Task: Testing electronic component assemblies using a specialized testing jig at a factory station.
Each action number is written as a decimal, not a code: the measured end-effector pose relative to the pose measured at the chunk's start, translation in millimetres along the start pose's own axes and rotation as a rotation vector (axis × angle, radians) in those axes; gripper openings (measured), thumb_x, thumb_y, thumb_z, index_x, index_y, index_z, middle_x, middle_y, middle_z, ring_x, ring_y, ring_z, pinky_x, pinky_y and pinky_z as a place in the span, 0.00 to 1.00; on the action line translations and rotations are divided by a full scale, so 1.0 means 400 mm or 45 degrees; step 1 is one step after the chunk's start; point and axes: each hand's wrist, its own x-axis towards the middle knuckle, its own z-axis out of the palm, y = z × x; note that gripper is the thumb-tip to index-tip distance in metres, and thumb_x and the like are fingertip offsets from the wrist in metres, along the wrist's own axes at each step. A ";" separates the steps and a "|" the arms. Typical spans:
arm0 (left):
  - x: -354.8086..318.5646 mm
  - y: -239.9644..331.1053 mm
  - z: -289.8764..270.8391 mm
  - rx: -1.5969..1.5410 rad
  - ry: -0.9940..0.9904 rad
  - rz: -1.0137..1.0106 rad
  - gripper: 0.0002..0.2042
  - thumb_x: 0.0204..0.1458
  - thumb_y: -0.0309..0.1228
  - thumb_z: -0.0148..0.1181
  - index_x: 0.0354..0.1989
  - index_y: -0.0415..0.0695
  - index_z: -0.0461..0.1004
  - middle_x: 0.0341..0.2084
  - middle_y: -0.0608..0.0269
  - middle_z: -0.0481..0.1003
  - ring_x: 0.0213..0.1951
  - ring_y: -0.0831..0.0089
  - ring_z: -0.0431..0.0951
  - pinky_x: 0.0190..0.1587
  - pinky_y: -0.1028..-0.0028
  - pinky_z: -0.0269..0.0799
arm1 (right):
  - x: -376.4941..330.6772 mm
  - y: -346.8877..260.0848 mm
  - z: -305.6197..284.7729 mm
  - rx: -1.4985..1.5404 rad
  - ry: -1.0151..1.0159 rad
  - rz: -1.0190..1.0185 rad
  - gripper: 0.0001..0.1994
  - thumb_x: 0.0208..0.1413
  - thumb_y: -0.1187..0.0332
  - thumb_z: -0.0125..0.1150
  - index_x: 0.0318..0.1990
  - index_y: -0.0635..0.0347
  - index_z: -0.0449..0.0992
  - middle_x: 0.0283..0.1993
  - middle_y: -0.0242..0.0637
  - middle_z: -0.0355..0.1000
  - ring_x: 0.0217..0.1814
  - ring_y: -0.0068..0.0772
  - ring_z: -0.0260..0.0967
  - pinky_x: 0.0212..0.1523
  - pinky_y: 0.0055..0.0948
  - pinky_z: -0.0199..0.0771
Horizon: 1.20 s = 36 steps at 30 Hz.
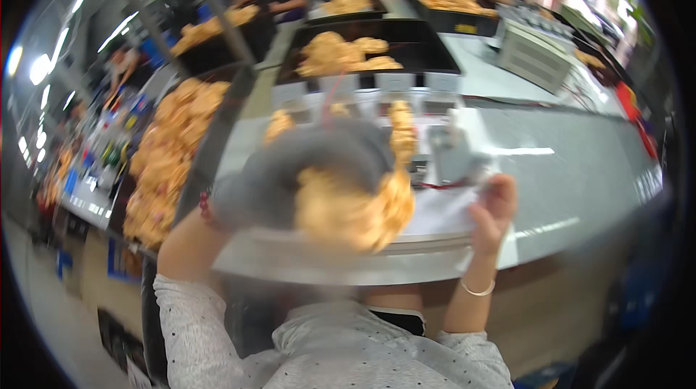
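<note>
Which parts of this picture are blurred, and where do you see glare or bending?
Head view: the left hand in a grey glove and the orange bundle it holds are smeared by motion; the right hand is soft; ceiling lights glare at left; the table edge bends.

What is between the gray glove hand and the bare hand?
In the head view, a blurry orange-tan bundle sits between the gray-gloved left hand and the bare right hand, over a white sheet on the table.

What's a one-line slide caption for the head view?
Gloved left hand holds an orange bundle over the grey table; bare right hand touches a white sheet.
</note>
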 end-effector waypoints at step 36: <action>-0.345 -0.062 0.183 1.729 0.737 -0.764 0.07 0.37 0.22 0.64 0.18 0.44 0.70 0.15 0.63 0.68 0.23 0.63 0.69 0.27 0.65 0.62 | -0.034 -0.021 -0.045 -1.307 0.043 -0.275 0.06 0.36 0.77 0.62 0.20 0.63 0.69 0.22 0.38 0.62 0.23 0.37 0.62 0.23 0.32 0.62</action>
